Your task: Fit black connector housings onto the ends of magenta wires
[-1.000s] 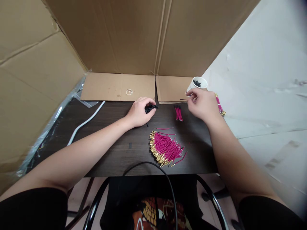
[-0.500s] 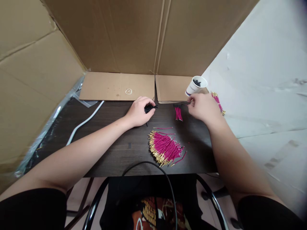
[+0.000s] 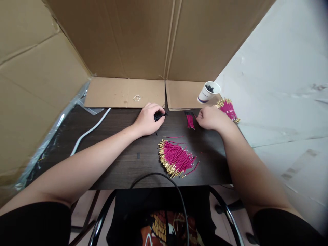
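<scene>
- The view looks down from the head at a dark wooden desk, walled in at the back and left by brown cardboard.
- The left hand rests on the desk near its far edge — its grip is curled around a small clump of short black pieces, which poke out past the fingertips.
- The right hand lies knuckles-up on the desk to the right, fingers curled in; whether it grasps anything cannot be told.
- Just beside the right hand's fingertips, on their left, lies a small bundle of pink wires with dark tips at the far end.
- Nearer the person, between the two forearms, a large fan-shaped heap of pink wires with gold ends is spread on the desk.
- Behind the right hand, at the desk's right edge, sits another bunch of pink, gold-tipped wires.
- A white paper cup stands on a cardboard flap — dark bits show inside it.
- A white cable runs along the desk's left side.
</scene>
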Tool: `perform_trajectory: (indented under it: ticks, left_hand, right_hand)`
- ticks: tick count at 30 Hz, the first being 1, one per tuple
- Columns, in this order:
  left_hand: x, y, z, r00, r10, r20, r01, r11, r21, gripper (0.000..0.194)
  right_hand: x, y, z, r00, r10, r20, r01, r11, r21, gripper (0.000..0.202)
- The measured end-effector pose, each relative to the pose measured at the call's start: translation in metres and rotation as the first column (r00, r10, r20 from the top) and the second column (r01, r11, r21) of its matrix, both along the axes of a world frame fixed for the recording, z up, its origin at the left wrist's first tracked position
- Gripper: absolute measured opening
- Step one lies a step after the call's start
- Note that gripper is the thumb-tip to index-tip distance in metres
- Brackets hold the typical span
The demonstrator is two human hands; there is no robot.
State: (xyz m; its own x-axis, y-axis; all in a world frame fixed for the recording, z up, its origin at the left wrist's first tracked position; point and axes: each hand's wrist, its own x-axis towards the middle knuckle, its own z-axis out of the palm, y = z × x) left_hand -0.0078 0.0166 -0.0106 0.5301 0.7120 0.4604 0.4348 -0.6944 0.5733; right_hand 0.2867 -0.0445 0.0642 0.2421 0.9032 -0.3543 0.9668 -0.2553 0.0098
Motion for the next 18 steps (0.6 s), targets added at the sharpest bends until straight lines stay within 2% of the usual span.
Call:
perform_trajectory:
  ticks: [8,18]
  left_hand:
    - [-0.0001,-0.0005,0.0020,1.000,0.011,-0.025,-0.012,1.000,-0.027,0.008]
    - [-0.0005,-0.0003,0.0014,1.000,0.011,-0.026,-0.011,1.000,-0.022,0.008]
  right_hand:
    - [-0.0068,-0.0023,0.0078,1.000,0.011,-0.027,-0.013,0.996,-0.086,0.026]
    - [-0.0093,-0.0029,0.0079,0.996,0.019,-0.084,-0.025,0.998,-0.065,0.022]
